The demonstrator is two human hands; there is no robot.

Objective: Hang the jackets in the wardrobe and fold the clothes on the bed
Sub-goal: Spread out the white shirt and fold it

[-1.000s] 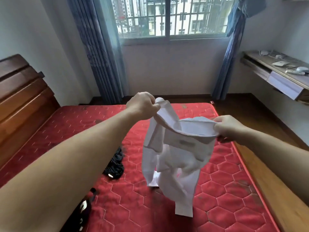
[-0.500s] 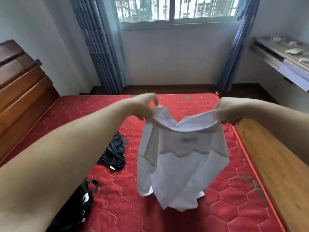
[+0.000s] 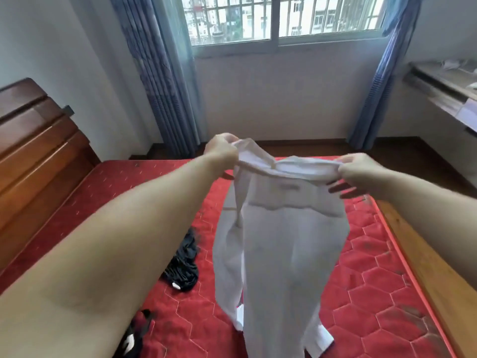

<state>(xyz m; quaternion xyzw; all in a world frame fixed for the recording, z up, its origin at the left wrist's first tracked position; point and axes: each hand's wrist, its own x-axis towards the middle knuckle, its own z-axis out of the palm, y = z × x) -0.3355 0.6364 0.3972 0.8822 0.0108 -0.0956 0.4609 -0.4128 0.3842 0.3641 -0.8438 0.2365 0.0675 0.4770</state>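
Note:
A thin white shirt (image 3: 281,254) hangs in the air over the red quilted mattress (image 3: 366,293). My left hand (image 3: 222,150) grips its top edge on the left, and my right hand (image 3: 357,174) pinches the top edge on the right. The collar band stretches between both hands and the body drops down until its hem reaches the mattress. A crumpled black garment (image 3: 184,262) lies on the bed left of the shirt. Another black garment with white marks (image 3: 134,337) lies near the bottom edge, partly hidden by my left forearm.
A wooden headboard (image 3: 33,151) stands at the left. The wooden bed frame (image 3: 426,267) runs along the right side. Blue curtains (image 3: 160,73) flank a barred window ahead. A wall shelf (image 3: 446,91) with small items juts out at the right.
The shirt has swung and now hangs longer and straighter, with its hem trailing on the mattress. Both hands stay on the top edge, and my view has tilted slightly upward.

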